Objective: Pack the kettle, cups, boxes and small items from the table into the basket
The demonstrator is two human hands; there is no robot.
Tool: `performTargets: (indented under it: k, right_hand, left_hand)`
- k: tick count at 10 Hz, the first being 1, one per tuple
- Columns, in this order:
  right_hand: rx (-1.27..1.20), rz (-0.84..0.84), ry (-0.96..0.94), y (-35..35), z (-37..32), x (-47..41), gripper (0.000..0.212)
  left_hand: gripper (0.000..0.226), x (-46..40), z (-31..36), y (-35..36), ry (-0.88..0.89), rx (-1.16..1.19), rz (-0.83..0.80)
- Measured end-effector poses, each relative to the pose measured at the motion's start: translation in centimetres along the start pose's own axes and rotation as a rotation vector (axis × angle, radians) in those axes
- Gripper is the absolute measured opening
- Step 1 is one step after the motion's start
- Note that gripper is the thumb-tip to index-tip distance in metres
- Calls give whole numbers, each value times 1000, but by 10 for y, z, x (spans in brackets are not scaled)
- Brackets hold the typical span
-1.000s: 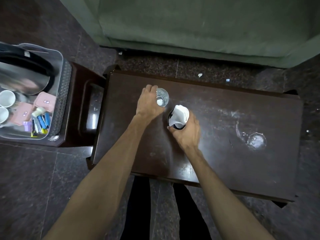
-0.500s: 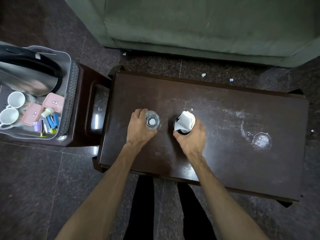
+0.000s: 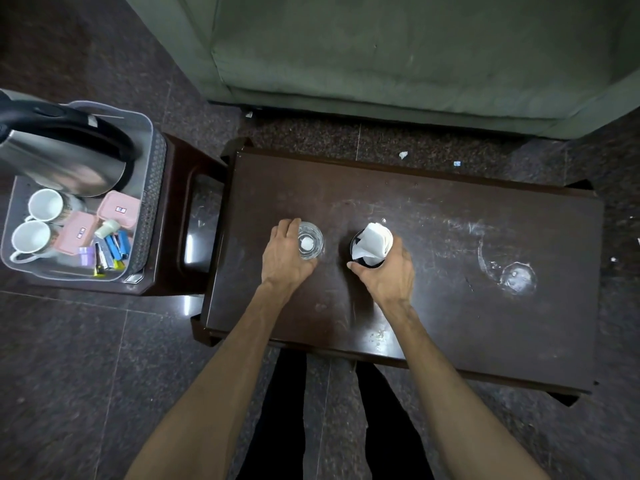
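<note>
My left hand [image 3: 284,256] is wrapped around a clear glass [image 3: 310,241] with a small white thing at its bottom, on the dark wooden table [image 3: 450,306]. My right hand [image 3: 389,271] grips a black holder [image 3: 360,249] stuffed with white paper napkins [image 3: 375,242]. The grey basket [image 3: 147,188] sits at the far left on a low stool. In it are the steel kettle [image 3: 65,157], two white cups [image 3: 38,223], two pink boxes [image 3: 98,221] and several small packets [image 3: 110,249].
A green sofa [image 3: 415,53] stands beyond the table. A wet ring and puddle [image 3: 516,275] mark the table's right side. The brown stool [image 3: 194,220] under the basket touches the table's left end. My legs are below the near edge.
My left hand pulled the glass from the table's far side toward me. The right hand stayed on the napkin holder. The view shifted a little.
</note>
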State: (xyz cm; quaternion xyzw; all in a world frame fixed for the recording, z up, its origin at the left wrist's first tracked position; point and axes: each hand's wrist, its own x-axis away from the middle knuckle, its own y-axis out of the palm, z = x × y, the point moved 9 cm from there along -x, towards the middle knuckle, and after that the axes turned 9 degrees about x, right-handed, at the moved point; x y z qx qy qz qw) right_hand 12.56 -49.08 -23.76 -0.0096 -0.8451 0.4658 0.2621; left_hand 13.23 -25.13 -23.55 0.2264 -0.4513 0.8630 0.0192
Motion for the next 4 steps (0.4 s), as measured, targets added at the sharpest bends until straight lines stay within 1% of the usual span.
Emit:
performTargets:
  k: [1,2,3,4]
  right_hand:
    - [-4,17,-49,-14,-9,9,104]
    - [23,57,-108,-38,-24,25,99]
    - [57,76,-149,-61,-42,35,85]
    - [87,73,-185,-90,-68,46,74]
  left_hand:
    - [96,3,3,-3,-1,-49,-32]
    - [89,15,16,-16,8,-98,-49]
    - [78,27,32,-38,39,-131,-48]
    - [70,39,62,-71,88,-146,-13]
